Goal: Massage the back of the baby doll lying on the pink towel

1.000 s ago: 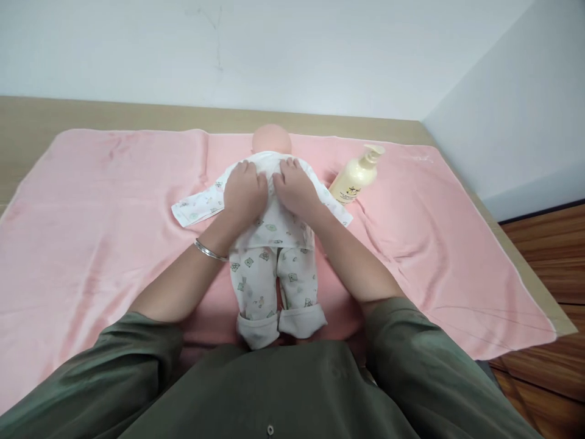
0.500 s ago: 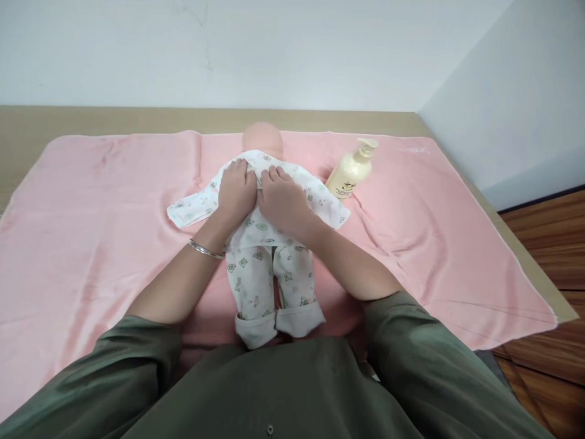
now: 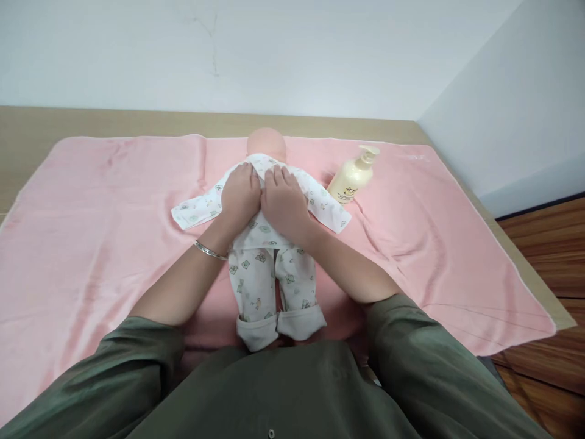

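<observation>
A doll with a bare, smooth head (image 3: 266, 144) lies on a pink cloth, its feet end toward me. It wears a white printed top (image 3: 261, 236) and matching trousers (image 3: 254, 283) with turned-up cuffs. Both of my hands rest side by side on the upper part of the top, thumbs close together. My left hand (image 3: 241, 194) lies over the left side, its fingers partly hidden from view. Beside it my right hand (image 3: 284, 201) lies flat with its fingers stretched toward the doll's head. The sleeves spread out to both sides.
A cream pump bottle (image 3: 351, 178) leans or lies tilted on the pink cloth (image 3: 425, 244), right of the doll. The wooden table (image 3: 320, 122) shows along the back, against a white wall. Brown wooden panelling (image 3: 548, 244) stands at the right.
My right hand has flattened and turned a little, its fingers now pointing more straight toward the doll's head. Both hands stay on the top. The whole view has shifted slightly.
</observation>
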`<action>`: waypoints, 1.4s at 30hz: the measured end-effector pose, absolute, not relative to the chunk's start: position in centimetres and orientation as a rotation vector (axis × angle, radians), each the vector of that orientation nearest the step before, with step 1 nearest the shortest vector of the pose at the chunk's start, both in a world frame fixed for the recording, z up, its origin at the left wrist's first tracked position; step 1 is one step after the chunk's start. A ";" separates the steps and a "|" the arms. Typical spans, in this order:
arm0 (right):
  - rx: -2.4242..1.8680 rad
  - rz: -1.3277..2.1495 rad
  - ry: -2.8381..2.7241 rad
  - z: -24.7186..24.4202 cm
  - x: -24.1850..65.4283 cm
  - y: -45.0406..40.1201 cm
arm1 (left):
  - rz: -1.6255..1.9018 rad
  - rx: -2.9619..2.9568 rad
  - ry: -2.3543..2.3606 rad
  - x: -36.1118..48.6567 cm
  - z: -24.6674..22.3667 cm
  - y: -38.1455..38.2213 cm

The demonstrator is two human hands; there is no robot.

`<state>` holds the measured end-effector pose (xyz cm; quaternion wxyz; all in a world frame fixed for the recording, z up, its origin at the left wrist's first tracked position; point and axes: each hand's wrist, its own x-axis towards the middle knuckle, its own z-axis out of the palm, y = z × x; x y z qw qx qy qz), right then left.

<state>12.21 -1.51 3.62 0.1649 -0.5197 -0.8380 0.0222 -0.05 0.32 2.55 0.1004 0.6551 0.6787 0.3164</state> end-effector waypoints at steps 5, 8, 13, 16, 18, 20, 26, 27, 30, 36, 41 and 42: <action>-1.462 0.148 -2.390 3.8 11.8 -2.1 | 1.012 1.846 2.010 -0.6 2.1 0.9; -1.495 0.258 -2.309 3.5 12.9 0.7 | 1.039 1.905 1.997 0.0 1.4 0.8; -1.574 0.364 -2.244 3.2 14.0 3.3 | 1.066 1.943 2.006 0.3 0.3 1.0; -1.572 0.337 -2.234 3.1 13.8 3.0 | 1.052 1.972 1.998 0.0 0.2 1.1; -1.575 0.332 -2.245 3.1 13.8 2.8 | 1.000 2.021 1.983 0.0 0.4 1.0; -1.557 0.314 -2.272 3.1 14.0 3.1 | 0.941 2.068 1.968 0.2 0.7 0.6; -1.379 0.336 -2.442 3.6 15.5 4.5 | 0.871 2.031 1.955 1.9 2.0 -1.2; -1.392 0.322 -2.445 3.7 15.6 4.4 | 0.870 2.018 1.943 2.1 2.2 -1.3; -1.458 0.205 -2.453 4.1 14.9 3.1 | 0.857 1.970 1.898 1.6 3.1 -0.7; -1.502 0.034 -2.473 4.6 12.9 -1.1 | 0.845 1.888 1.890 -1.6 3.5 1.4; -1.496 0.238 -2.432 4.5 13.5 1.1 | 0.803 1.934 1.963 -1.0 3.3 0.8; -1.533 0.285 -2.386 4.4 13.8 1.9 | 0.780 1.968 2.003 -0.4 3.4 0.4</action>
